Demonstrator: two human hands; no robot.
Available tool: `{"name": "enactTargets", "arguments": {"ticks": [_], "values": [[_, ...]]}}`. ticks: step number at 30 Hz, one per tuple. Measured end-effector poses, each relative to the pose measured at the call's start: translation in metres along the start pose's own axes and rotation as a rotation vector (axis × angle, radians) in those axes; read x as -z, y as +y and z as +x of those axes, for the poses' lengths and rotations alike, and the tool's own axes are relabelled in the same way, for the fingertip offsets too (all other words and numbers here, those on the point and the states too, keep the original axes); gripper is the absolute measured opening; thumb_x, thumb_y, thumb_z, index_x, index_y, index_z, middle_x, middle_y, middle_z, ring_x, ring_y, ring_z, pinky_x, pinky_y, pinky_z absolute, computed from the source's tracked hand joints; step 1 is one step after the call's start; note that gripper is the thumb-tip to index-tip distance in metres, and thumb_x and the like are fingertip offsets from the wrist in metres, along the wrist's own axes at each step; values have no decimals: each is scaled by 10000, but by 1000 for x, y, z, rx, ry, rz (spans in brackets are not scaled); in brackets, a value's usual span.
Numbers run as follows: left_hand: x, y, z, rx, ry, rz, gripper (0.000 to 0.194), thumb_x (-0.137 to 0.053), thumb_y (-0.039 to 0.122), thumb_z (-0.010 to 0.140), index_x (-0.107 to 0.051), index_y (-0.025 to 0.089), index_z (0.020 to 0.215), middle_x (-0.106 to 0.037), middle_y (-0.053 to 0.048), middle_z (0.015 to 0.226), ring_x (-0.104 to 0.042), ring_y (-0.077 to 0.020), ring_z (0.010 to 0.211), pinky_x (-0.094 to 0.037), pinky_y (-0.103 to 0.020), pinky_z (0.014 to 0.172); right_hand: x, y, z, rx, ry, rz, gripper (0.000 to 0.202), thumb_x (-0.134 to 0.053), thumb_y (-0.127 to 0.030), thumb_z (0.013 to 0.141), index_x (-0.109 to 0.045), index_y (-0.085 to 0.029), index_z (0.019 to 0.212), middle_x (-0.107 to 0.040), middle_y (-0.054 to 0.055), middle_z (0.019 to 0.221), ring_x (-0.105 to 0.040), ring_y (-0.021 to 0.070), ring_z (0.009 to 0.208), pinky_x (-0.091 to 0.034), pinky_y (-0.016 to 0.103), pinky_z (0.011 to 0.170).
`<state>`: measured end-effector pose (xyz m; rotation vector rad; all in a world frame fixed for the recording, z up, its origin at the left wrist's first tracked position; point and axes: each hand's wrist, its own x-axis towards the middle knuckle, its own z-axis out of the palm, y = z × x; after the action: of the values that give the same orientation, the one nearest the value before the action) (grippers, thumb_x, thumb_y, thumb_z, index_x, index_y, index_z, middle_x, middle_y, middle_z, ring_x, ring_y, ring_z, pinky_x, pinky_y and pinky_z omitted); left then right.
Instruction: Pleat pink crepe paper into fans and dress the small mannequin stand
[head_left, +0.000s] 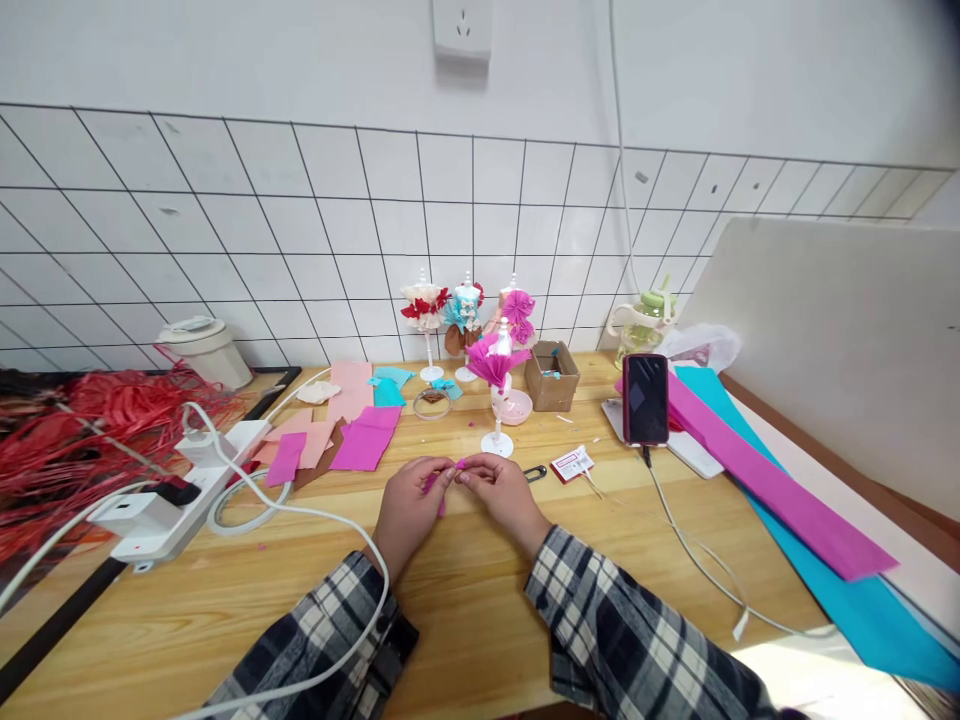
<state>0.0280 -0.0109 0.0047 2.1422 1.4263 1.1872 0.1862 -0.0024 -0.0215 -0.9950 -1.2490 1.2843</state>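
Observation:
My left hand [411, 508] and my right hand [508, 496] meet over the table, fingertips pinched together around a small piece of magenta crepe paper [460, 464]. Part of that paper hangs below the left fingers; the rest is hidden in the grip. Just beyond stands a small white dress-form stand [496, 442] with a pleated magenta paper piece [491, 362] wrapped round its upper part. To the right of my right hand lie a pair of black thread snips or a clip [535, 473] and a white-and-red thread card [573, 463].
Cut magenta paper [367, 438] and peach paper lie to the left. Behind are several decorated dress forms [466, 315] and a cardboard box [553, 378]. A phone [645, 400] and long paper sheets [772, 470] occupy the right. A power strip [202, 490] trails a white cable across my left forearm.

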Motion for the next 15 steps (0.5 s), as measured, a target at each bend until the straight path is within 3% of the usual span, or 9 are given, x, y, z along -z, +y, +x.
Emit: {"name": "enactTargets", "arguments": {"ticks": [5,8,11,15], "values": [[1,1,1,52,-5,-97,230,-550,376,863,-697,200,854,-722,-42,820,-659,-192,786,-502,-296,739,14,-7,4,-5,-71,-160,172,-690,-326,714,-683,-168,780,-687,28,740,-619,159,691,-484,286,692],[7,3,3,-66,-129,11,232,-521,363,885,-698,216,854,-726,-38,836,-654,-192,820,-464,-363,887,23,-13,4,52,-81,-332,113,-645,-269,773,-687,-166,791,-670,13,731,-592,144,683,-456,260,670],[14,8,4,-220,-267,166,225,-495,318,904,-701,240,862,-731,-27,874,-649,-184,856,-313,-468,1049,30,-19,3,173,-104,-569,58,-638,-197,800,-693,-179,798,-663,8,757,-576,138,710,-424,245,666],[19,14,4,-346,-336,296,246,-459,254,914,-704,257,887,-730,-15,863,-645,-176,880,-247,-490,1075,33,-27,-1,332,-151,-825,50,-660,-158,814,-687,-190,787,-660,12,779,-562,155,780,-395,265,716]]}}
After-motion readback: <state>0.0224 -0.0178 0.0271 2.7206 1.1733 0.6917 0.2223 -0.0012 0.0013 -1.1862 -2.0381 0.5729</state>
